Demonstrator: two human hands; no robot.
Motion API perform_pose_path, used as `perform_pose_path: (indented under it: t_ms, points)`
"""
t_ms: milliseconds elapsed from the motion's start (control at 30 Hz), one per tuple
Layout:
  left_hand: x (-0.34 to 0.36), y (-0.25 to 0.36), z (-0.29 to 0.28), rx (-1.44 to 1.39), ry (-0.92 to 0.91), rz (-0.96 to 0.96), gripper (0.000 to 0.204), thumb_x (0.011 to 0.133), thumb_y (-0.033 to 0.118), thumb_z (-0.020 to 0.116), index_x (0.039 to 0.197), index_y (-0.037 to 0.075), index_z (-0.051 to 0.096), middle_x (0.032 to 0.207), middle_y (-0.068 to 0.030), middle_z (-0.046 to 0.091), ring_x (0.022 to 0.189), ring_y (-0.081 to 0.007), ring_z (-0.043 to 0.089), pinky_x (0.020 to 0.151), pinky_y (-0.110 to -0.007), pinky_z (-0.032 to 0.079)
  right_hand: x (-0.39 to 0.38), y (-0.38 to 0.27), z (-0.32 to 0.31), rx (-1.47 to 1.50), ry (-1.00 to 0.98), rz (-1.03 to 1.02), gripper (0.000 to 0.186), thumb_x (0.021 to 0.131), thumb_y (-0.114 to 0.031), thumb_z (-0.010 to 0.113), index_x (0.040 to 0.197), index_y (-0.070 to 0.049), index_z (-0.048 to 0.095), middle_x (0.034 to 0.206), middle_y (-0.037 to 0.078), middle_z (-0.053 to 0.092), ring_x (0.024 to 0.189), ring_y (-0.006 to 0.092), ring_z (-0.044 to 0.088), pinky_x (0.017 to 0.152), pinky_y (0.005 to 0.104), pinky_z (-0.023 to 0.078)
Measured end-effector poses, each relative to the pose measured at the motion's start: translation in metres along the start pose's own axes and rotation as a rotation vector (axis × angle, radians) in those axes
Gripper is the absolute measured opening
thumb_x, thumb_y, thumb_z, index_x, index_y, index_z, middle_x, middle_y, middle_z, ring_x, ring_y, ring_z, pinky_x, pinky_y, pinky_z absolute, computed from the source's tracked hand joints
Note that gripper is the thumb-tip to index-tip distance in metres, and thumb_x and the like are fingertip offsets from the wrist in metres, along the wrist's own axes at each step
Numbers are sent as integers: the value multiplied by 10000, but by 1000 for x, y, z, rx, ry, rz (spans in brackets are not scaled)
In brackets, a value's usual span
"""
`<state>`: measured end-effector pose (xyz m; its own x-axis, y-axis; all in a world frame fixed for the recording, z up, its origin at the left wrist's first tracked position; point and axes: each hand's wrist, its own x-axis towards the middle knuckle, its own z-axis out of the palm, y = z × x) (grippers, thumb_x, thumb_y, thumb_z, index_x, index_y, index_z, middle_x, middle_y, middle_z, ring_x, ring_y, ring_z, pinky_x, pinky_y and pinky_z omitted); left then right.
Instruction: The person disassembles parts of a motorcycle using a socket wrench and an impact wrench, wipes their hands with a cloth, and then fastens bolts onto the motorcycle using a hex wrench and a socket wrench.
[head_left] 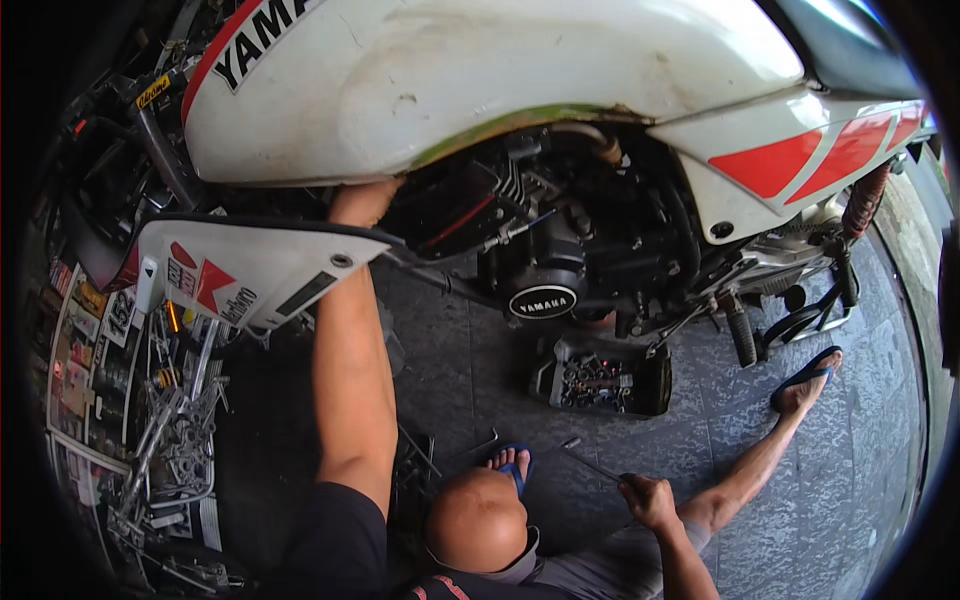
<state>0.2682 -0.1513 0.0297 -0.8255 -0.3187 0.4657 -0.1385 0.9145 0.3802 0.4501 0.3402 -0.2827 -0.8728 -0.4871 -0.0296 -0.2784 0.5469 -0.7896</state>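
Observation:
A white motorcycle with red stripes fills the top of the view, its white fuel tank (480,70) above a black engine (545,250). My left hand (362,200) reaches up under the tank's lower edge, just behind a white side fairing panel (250,270); its fingers are hidden. My right hand (648,500) is low at the right, closed around the handle of a thin metal tool (590,462) that points up and left over the floor. My bent knee (478,520) and a foot in a blue sandal (510,462) lie between the arms.
A black tray of bolts and sockets (600,378) sits on the grey tiled floor (850,480) under the engine. A heap of wrenches and metal parts (170,430) lies at the left. My other leg stretches right, its sandalled foot (810,385) near the footpeg.

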Motion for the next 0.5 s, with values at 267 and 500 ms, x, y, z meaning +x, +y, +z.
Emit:
perform_pose_path:
  t_ms: [267, 500]
  points:
    - [-5, -14, 0, -79, 85, -50, 316, 790, 122, 673, 1083, 9, 640, 1080, -121, 644, 1019, -218, 566, 930, -335, 410, -4, 37, 44, 87, -21, 135, 230, 861, -192, 647, 984, -3, 694, 810, 221, 673, 778, 364, 676, 687, 392, 527]
    - [-8, -20, 8, -200, 144, 7, 371, 797, 102, 674, 1148, 5, 605, 1120, -99, 622, 1040, -199, 557, 947, -312, 402, 6, 47, 44, 60, 39, 97, 217, 861, -214, 634, 955, -31, 700, 775, 211, 669, 727, 381, 655, 662, 435, 520]
